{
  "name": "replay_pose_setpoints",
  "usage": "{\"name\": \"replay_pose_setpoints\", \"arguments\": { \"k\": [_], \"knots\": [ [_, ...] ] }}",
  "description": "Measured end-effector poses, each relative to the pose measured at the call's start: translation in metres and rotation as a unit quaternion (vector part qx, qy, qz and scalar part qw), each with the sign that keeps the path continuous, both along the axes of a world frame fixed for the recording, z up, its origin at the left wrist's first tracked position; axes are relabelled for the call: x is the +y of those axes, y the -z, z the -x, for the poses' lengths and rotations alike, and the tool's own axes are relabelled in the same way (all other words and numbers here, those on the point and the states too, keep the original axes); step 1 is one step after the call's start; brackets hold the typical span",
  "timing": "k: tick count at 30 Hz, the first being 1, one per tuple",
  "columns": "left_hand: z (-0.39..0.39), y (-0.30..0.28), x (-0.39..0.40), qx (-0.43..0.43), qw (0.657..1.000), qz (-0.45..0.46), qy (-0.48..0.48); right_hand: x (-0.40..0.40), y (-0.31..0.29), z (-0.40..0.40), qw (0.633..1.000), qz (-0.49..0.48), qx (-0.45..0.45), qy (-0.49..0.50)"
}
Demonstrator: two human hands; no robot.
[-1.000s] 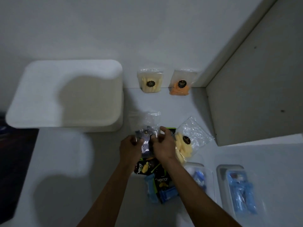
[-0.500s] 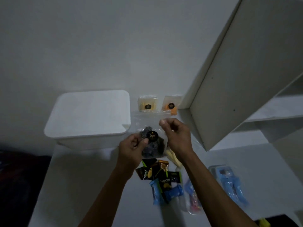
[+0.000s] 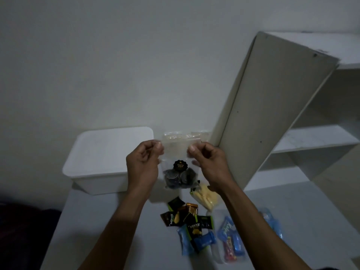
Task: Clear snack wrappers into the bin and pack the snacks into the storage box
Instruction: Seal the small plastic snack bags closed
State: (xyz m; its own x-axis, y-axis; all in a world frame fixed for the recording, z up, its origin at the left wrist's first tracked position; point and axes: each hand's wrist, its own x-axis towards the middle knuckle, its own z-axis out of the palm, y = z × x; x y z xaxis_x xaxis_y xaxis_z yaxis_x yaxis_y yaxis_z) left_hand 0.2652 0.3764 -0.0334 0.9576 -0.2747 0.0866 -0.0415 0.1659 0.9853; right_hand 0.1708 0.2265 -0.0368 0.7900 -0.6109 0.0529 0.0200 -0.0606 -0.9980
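Item: clear zip bag (image 3: 180, 162) of dark round biscuits, black seal on its face, held upright in the air above the table (image 3: 109, 221).

Grip: left hand (image 3: 143, 165) pinches the top strip at 10 o'clock of the bag, right hand (image 3: 209, 164) at 2 o'clock; both thumbs and forefingers are clamped on the plastic.

Surroundings: lidded white storage box (image 3: 109, 158) at 9 o'clock; yellow snack pouch (image 3: 205, 197) at 5 o'clock; small Nextar packets (image 3: 185, 217) and blue wrappers (image 3: 204, 238) at 6 o'clock; white shelf unit (image 3: 272, 117) at 2 o'clock.

Risk, as judged: thin film may slip from the pinch, or the seal part under pulling, spilling biscuits onto the packets. The box lid is on, so packing calls for a free hand.
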Motion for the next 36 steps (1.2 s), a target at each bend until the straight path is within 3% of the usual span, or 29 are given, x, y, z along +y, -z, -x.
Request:
{"name": "replay_pose_setpoints", "arguments": {
  "k": [9, 21, 30, 36],
  "knots": [
    [0.023, -0.011, -0.03, -0.028, 0.999, -0.027, -0.003, -0.038, -0.025, 0.017, 0.998, 0.043, 0.011, -0.047],
    [0.036, -0.015, -0.046, -0.058, 0.997, -0.036, -0.022, -0.043, -0.044, 0.003, 0.939, 0.316, 0.078, -0.109],
    [0.031, -0.022, -0.041, -0.101, 0.989, -0.113, -0.001, -0.043, -0.054, -0.004, 0.926, 0.34, 0.091, -0.14],
    [0.028, -0.022, -0.036, -0.102, 0.99, -0.092, -0.016, -0.049, -0.061, -0.003, 0.923, 0.338, 0.1, -0.156]
  ]
}}
